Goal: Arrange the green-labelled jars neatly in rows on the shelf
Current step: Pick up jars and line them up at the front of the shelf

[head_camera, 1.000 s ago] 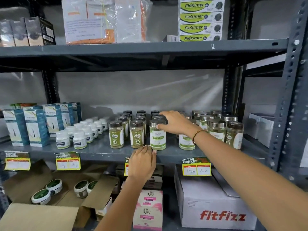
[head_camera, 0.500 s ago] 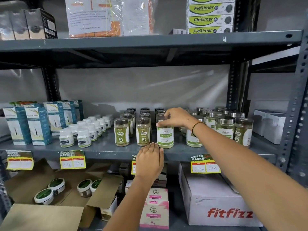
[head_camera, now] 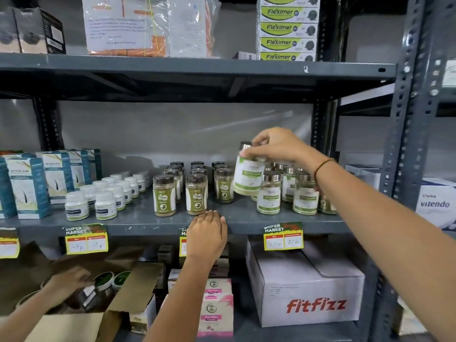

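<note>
My right hand [head_camera: 276, 145] grips a white jar with a green label [head_camera: 248, 177] by its metal lid and holds it tilted above the grey shelf [head_camera: 246, 219], over a gap between two jar groups. Left of it, brown-lidded green-labelled jars [head_camera: 164, 198] stand in three rows running back. Right of it, silver-lidded green-labelled jars [head_camera: 269, 193] stand clustered, some hidden behind my forearm. My left hand [head_camera: 207, 234] rests flat on the shelf's front edge, fingers together, holding nothing.
Small white bottles [head_camera: 104, 204] and teal boxes [head_camera: 27, 187] fill the shelf's left part. Below sit a fitfizz carton [head_camera: 306, 292], pink boxes [head_camera: 217, 307] and an open cardboard box [head_camera: 74, 324] with another person's hand [head_camera: 70, 280] in it. A perforated upright [head_camera: 417, 119] stands at right.
My right hand has lifted the white green-labelled jar off the shelf and tilted it. Another person's hand has appeared in the cardboard box. My left hand stays on the shelf edge.
</note>
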A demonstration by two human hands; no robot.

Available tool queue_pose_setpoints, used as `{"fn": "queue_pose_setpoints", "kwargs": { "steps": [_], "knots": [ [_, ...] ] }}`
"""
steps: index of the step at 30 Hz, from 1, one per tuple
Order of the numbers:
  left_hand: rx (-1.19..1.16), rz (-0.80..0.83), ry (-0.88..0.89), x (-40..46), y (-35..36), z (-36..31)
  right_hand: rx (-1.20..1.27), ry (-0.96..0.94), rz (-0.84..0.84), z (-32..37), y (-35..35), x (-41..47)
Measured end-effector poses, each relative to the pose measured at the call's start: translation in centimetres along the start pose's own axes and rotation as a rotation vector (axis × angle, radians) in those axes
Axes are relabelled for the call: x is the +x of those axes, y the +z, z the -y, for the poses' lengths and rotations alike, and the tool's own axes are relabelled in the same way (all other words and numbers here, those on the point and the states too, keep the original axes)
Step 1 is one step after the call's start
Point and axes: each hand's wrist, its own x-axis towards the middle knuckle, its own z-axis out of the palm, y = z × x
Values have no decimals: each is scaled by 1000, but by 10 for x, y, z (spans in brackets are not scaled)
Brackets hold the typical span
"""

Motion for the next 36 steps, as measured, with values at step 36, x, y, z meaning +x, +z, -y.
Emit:
{"fn": "queue_pose_setpoints", "kwargs": {
  "steps": [36],
  "knots": [
    [40, -61, 0, 0, 9, 0, -735, 740, 116, -145, -110, -36]
  ]
}}
